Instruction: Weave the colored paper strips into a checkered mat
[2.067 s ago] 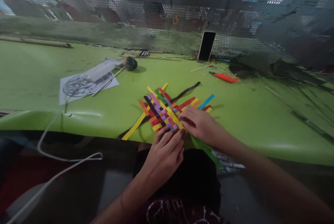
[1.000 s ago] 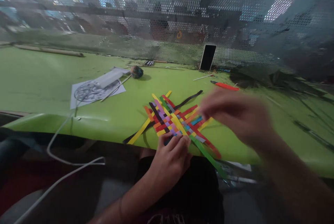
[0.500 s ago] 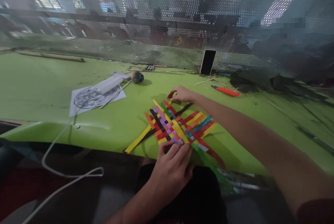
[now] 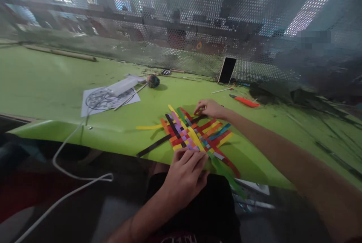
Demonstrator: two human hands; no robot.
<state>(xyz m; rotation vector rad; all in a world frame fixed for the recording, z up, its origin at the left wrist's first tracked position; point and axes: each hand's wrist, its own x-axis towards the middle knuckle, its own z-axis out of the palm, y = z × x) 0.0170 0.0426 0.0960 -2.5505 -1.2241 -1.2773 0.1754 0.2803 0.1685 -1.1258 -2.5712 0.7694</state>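
A mat of woven coloured paper strips (image 4: 192,133) lies on the green table, its loose ends fanning out on every side. My left hand (image 4: 188,163) is closed over its near corner, thumb side hidden under the fingers. At the far side, my right hand (image 4: 209,108) has its fingers bent together at the upper end of a black paper strip (image 4: 154,145), which runs through the weave to the lower left. A yellow paper strip (image 4: 148,127) sticks out leftward above it. Green strips (image 4: 217,165) trail toward the table's near edge.
A printed sheet (image 4: 96,101) with a white cable box on it lies left, near a dark ball (image 4: 153,81). A phone (image 4: 227,70) leans against the perforated metal screen. A red-handled knife (image 4: 244,101) and dark leaves (image 4: 268,92) lie right. A white cable (image 4: 63,145) hangs over the edge.
My right hand has moved right, from near the yellow strip to the black one. The yellow strip's left end has swung up and away from the black strip. My left hand stays at the near corner.
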